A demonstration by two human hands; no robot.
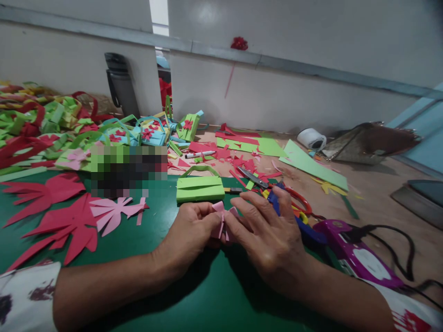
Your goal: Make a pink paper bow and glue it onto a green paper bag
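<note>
Dimly and rather flatly lit, with a pale glare spot high on the white wall panel [297, 27] beyond the bench [370, 207]'s far edge. Shaded softly on the green mat [194, 299], beneath the left hand [188, 233] and right hand [273, 233], as if lit from above. Slightly soft throughout, more blurred and stretched toward the bench's right edge. Coarsely pixelated in a block across the mat's far edge, left of centre. Darkened at the upper right corner.

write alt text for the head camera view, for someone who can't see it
A person's left hand and right hand hold a small pink paper piece over a green mat. Beyond the hands is a light green paper bag; red paper cutouts lie at left, with scissors and a purple device at right.
</note>
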